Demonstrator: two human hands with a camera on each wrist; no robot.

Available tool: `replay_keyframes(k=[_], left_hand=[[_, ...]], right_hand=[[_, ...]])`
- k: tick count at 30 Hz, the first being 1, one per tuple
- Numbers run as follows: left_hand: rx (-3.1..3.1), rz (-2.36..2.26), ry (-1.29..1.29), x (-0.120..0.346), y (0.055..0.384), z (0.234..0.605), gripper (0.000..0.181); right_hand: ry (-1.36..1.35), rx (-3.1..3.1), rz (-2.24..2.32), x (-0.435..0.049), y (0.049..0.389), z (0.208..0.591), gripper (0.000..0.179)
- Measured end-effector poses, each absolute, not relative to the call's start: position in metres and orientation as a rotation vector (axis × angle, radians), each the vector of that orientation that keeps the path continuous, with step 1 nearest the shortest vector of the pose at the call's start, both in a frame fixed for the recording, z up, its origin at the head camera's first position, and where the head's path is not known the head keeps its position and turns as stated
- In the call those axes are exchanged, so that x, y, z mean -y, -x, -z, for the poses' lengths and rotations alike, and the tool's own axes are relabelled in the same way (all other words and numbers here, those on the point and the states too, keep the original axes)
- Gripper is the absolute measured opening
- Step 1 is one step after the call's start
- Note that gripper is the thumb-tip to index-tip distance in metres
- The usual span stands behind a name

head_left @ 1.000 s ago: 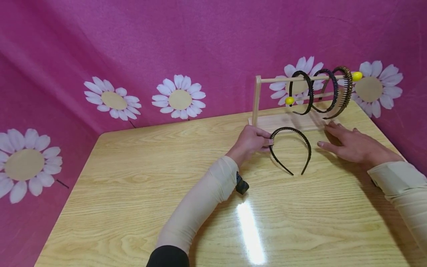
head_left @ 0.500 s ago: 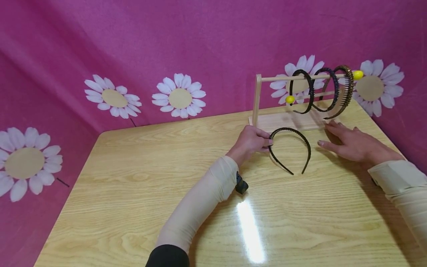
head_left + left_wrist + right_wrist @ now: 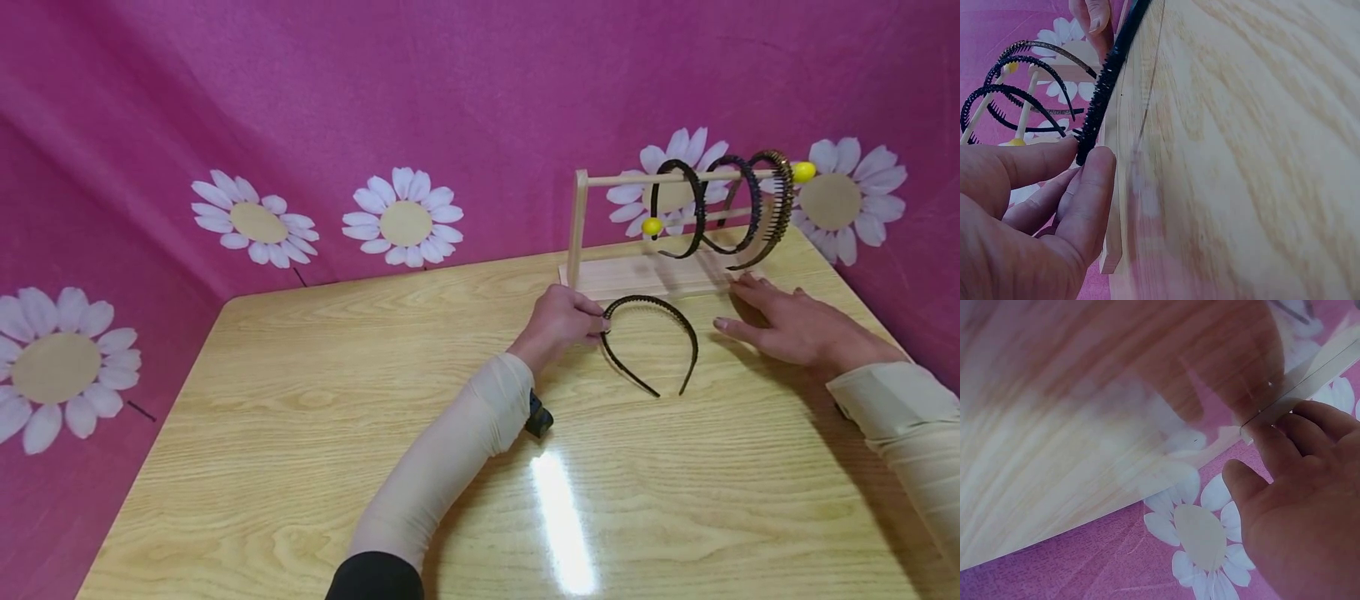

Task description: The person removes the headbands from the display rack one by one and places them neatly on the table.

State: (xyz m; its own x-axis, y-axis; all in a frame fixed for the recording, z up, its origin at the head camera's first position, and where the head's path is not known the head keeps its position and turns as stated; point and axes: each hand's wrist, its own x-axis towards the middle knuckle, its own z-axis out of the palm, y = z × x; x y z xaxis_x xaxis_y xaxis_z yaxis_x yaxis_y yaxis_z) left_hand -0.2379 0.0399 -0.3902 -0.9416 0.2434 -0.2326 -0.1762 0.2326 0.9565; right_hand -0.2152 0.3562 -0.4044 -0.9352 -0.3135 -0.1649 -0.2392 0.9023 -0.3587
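Observation:
My left hand (image 3: pixel 561 325) pinches a dark toothed headband (image 3: pixel 647 298) by its left side, between thumb and fingers. Its two ends point down toward me, in front of a wooden rack (image 3: pixel 577 225). In the left wrist view the headband (image 3: pixel 1102 87) is seen edge-on, its short teeth showing. My right hand (image 3: pixel 806 329) lies palm down at the rack's right front corner, fingertips at the base, thumb stretched out and holding nothing. Several headbands hang on the rack's upper bars: a black one (image 3: pixel 700 212), a dark one (image 3: pixel 754 212) and a brown-gold one (image 3: pixel 784 200).
Yellow knobs (image 3: pixel 803 172) cap the ends of the rack's bars. The wood-grain table (image 3: pixel 315 433) stretches to the left and toward me. A pink cloth (image 3: pixel 495 108) with white daisies hangs behind and beside it.
The headband in my left hand has dropped and tilted slightly, and the left hand has shifted a little with it. My right hand has stayed in place.

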Motion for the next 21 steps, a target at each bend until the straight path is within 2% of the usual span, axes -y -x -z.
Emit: replay_keyframes(k=[21], left_hand=[[-2.372,-1.649,-0.133,-0.042,0.245,0.371,0.026]], right_hand=[[0.412,-2.835,0.458,-0.359,0.218,0.406,0.087]])
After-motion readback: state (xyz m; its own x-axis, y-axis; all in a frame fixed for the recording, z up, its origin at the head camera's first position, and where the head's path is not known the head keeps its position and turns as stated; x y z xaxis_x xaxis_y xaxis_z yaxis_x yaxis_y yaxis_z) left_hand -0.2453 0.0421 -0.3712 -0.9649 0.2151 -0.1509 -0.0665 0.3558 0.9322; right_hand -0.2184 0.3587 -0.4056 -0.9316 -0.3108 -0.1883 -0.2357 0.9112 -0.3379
